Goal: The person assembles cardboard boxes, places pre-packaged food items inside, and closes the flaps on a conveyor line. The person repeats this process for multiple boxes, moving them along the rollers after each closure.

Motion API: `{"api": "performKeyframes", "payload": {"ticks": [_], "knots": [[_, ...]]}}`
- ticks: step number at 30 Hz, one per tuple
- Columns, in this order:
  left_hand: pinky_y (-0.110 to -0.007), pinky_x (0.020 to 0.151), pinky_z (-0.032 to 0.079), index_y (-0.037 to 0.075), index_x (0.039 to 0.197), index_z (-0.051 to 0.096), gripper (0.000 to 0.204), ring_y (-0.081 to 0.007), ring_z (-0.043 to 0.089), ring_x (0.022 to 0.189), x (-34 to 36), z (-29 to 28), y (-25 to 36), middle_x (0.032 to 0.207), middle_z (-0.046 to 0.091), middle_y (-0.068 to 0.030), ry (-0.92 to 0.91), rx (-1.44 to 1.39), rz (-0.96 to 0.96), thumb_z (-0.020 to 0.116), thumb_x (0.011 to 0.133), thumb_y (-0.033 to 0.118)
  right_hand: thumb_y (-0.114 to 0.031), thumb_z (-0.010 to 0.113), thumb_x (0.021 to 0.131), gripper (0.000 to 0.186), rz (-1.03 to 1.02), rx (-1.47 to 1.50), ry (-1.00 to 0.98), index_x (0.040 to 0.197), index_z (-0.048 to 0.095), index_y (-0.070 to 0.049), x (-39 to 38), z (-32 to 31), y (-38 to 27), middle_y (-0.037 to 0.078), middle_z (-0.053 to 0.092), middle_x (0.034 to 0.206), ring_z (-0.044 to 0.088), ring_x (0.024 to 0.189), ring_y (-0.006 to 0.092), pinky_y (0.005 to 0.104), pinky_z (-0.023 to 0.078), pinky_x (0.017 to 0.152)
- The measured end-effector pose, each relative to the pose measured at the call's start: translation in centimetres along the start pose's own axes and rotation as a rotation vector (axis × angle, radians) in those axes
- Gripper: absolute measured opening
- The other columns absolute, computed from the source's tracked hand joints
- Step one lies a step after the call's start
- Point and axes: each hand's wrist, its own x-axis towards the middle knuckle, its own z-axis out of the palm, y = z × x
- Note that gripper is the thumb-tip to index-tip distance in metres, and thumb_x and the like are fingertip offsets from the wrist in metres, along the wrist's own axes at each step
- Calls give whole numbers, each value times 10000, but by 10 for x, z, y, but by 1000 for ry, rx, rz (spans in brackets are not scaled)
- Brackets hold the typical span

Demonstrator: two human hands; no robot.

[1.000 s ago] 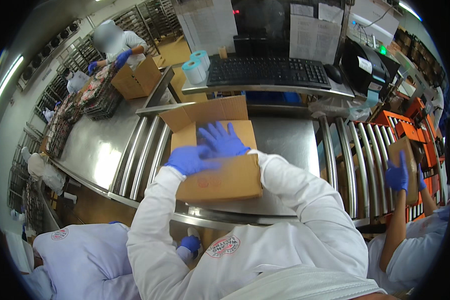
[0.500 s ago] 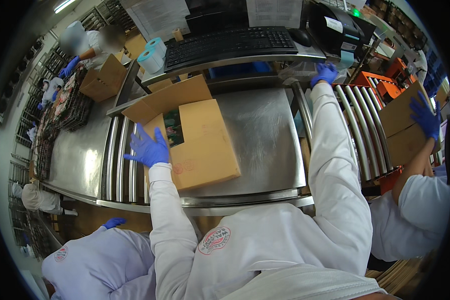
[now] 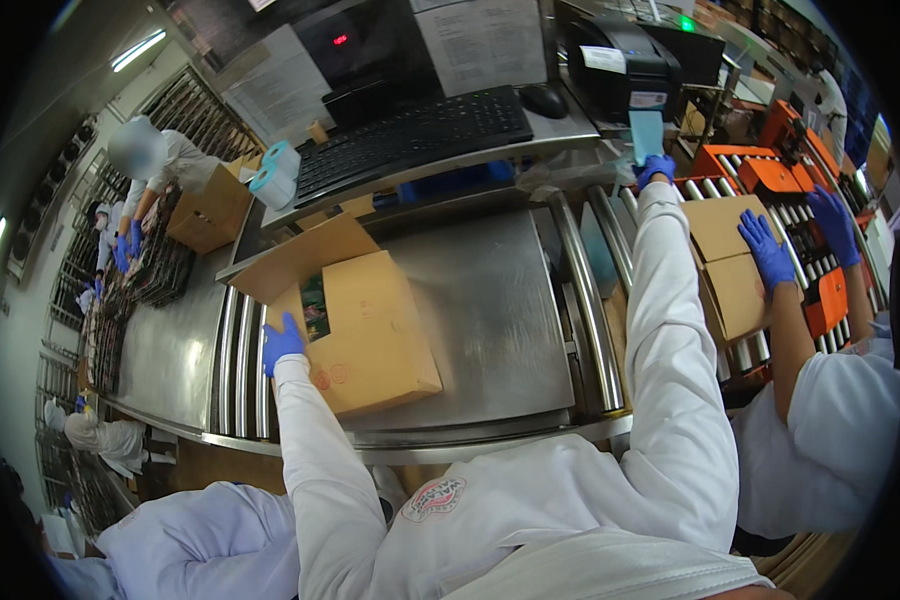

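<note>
An open-flapped cardboard box (image 3: 375, 325) sits tilted on the steel table, with dark, colourful packs (image 3: 314, 308) showing through its opening. My left hand (image 3: 283, 345), in a blue glove, rests against the box's left side, thumb up and fingers along the cardboard. What those fingers touch at the far side is partly hidden. My right hand (image 3: 654, 172), also blue-gloved, is stretched far out to the right. Its fingers are closed on the lower end of a light blue label strip (image 3: 647, 135) hanging from the black label printer (image 3: 620, 75).
A black keyboard (image 3: 415, 140) and mouse (image 3: 543, 101) lie on the shelf above, beside label rolls (image 3: 275, 172). Rollers (image 3: 585, 300) flank the steel plate (image 3: 490, 300). At the right a co-worker's gloved hands (image 3: 767, 250) handle another box (image 3: 725, 265) near an orange machine (image 3: 770, 175).
My right hand has moved up to the label strip and closed on it. My left hand has come down from above onto the box's side. The co-worker's box has moved left onto the rollers.
</note>
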Motion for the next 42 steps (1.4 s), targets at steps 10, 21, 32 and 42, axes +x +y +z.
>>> {"api": "performKeyframes", "payload": {"ticks": [10,21,32,42], "knots": [[-457,870,442,136,1342,447,741,-389,582,977,-87,-5,-30,1087,585,-236,22,-411,434,661,749,525,-60,529,863,576,-36,-203,-181,1361,275,-199,17,-48,28,175,549,1062,579,675,253,364,499,556],[-417,918,370,103,1233,523,671,-315,465,1042,-249,-2,49,1055,510,-143,-80,-728,833,799,674,350,-227,665,824,541,-337,296,-176,1289,408,-127,-64,67,-93,121,564,1140,544,988,221,362,450,811],[-432,921,378,95,1199,519,656,-332,465,1073,-274,-5,136,1162,489,-172,-305,-662,881,761,701,448,-83,505,859,652,-1405,-1264,324,1408,252,-328,-126,64,-157,51,641,928,651,838,256,445,453,745],[-468,1078,201,-27,1408,196,1112,-394,240,1319,-268,-131,137,1413,259,-229,-12,-911,1454,766,636,535,-499,577,787,688,-1498,-545,-1078,1313,446,-75,-357,-73,-136,51,588,927,538,701,194,367,405,802]]}}
